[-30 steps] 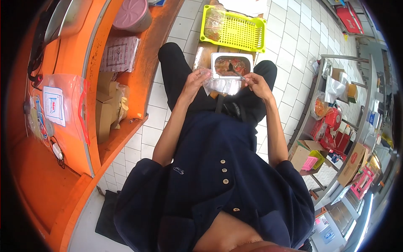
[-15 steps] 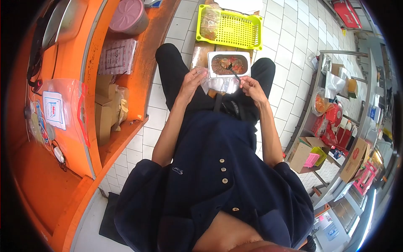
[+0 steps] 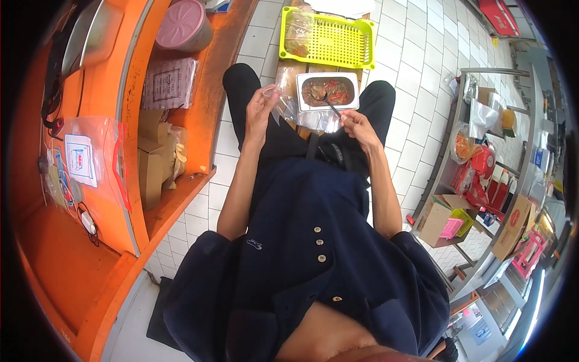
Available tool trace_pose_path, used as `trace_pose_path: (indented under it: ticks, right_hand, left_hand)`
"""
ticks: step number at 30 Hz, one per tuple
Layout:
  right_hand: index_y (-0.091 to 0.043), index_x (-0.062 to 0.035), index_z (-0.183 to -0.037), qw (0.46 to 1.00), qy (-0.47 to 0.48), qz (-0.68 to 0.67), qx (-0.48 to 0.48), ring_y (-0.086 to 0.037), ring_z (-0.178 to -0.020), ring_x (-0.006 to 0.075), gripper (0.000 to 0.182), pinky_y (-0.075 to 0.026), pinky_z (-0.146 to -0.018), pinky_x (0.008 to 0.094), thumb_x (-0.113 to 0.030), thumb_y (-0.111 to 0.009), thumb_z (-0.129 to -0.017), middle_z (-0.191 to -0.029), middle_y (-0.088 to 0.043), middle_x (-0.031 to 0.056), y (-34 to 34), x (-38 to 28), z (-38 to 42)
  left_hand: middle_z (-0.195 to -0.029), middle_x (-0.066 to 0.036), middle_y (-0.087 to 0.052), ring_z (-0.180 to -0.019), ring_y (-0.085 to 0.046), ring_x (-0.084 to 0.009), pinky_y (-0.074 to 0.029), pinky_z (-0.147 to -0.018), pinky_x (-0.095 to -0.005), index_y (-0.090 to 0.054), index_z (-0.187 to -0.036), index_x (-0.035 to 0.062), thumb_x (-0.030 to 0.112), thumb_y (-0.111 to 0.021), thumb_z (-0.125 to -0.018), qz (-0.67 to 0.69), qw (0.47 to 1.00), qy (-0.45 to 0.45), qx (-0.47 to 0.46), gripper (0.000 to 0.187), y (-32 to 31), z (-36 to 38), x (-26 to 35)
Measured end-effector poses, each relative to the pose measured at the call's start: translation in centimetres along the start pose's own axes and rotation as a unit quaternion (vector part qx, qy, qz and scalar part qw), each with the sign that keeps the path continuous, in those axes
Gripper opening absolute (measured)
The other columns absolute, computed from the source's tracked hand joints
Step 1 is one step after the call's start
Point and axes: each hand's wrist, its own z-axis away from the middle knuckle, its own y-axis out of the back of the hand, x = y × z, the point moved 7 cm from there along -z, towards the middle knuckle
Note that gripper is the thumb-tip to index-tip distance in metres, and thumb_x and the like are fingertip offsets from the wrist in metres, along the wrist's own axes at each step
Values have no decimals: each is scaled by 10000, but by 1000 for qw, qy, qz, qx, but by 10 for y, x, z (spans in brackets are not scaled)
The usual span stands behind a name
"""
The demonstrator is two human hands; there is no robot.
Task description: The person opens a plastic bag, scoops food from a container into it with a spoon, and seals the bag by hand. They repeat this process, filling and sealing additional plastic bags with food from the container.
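Observation:
A white-rimmed rectangular container point(image 3: 303, 104) sits on a low wooden surface between the knees, with a reddish-brown chunky food mix point(image 3: 338, 90) inside. My right hand point(image 3: 358, 128) grips the handle of a dark spoon point(image 3: 333, 108), whose bowl end rests in the food. To the left of the container, my left hand point(image 3: 260, 111) pinches a thin clear plastic bag point(image 3: 277, 99) at its upper edge. More clear plastic bags point(image 3: 319, 122) lie flat in front of the container, close to my right fingers.
Beyond the container stands a yellow-green perforated basket point(image 3: 338, 59) with a filled clear bag point(image 3: 298, 36) at its left end. On the left is an orange shelf unit point(image 3: 205, 120) holding a pink-lidded tub point(image 3: 184, 24) and cardboard boxes. Metal racks point(image 3: 437, 175) with goods line the right.
My left hand has moved left, away from the container, with the clear bag. My right hand and the spoon have shifted slightly left, and the spoon stays in the food.

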Motion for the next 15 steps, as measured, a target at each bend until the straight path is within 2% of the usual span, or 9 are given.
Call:
trace_pose_path:
  ticks: [1,3,4,7,8,9,10,12,15]
  right_hand:
    - [-660,-63,-1078,1000,0,-1,1,-384,-606,20,162,-297,-526,202,-187,-572,-1025,-801,-574,-62,2,3,-3]
    - [-670,-49,-1062,989,85,113,41,-551,-654,126,170,-428,-609,282,-176,-569,-1011,-793,-645,21,9,-4,-9]
    - [-670,-49,-1062,989,84,112,42,-551,-654,126,170,-428,-609,282,-176,-569,-1011,-793,-645,21,13,-2,-12]
    - [-676,-84,-1078,898,138,404,106,-672,-898,385,174,-504,-792,464,-125,-574,-943,-886,-694,198,5,-49,0]
    - [-676,-84,-1078,898,137,403,107,-672,-898,385,174,-504,-792,464,-125,-574,-943,-886,-694,198,1,-58,4]
    - [-681,-93,-1082,864,182,457,109,-670,-882,390,189,-510,-777,478,-110,-566,-934,-895,-695,189,-8,-72,10]
    - [-687,-102,-1085,824,225,508,110,-668,-865,395,207,-515,-762,491,-95,-557,-924,-903,-696,179,-18,-84,15]
    - [-691,-109,-1081,795,243,546,106,-668,-844,394,228,-519,-745,499,-74,-545,-910,-901,-690,170,-28,-95,19]
    - [-698,-120,-1069,749,274,596,99,-667,-808,388,270,-521,-713,507,-36,-521,-883,-892,-677,154,-39,-103,25]
  left_hand:
    - [-1146,-110,-681,-1104,-621,-151,-429,-1010,-279,-578,-1272,-4,184,-658,-988,-1,1000,0,-1,351,0,0,1]
    - [-1140,-104,-681,-1084,-616,-135,-430,-996,-267,-595,-1284,-9,199,-648,-994,-14,1000,-21,-2,361,2,-1,2]
    - [-1140,-104,-681,-1084,-616,-135,-430,-996,-267,-595,-1284,-9,199,-648,-994,-15,1000,-20,-3,361,3,-1,0]
    - [-1135,-96,-679,-1095,-613,-129,-429,-992,-257,-604,-1293,-20,215,-648,-994,-46,999,-26,-6,383,7,-2,-6]
    - [-1117,-84,-683,-1028,-603,-107,-440,-910,-239,-617,-1290,-14,231,-671,-978,-55,998,-25,-1,401,8,-2,-8]
    - [-1099,-71,-687,-961,-593,-85,-451,-828,-220,-630,-1288,-8,247,-693,-961,-63,998,-25,4,419,11,-2,-11]
    - [-1099,-71,-687,-961,-593,-85,-451,-828,-220,-630,-1288,-8,247,-693,-961,-64,998,-25,3,419,13,-3,-14]
    - [-1060,-30,-696,-798,-497,-37,-382,-652,-208,-661,-1271,14,277,-760,-900,-143,989,-33,14,465,20,-5,-19]
    - [-1029,5,-705,-697,-385,-24,-287,-566,-217,-676,-1262,27,274,-809,-843,-200,978,-60,16,505,24,-4,-20]
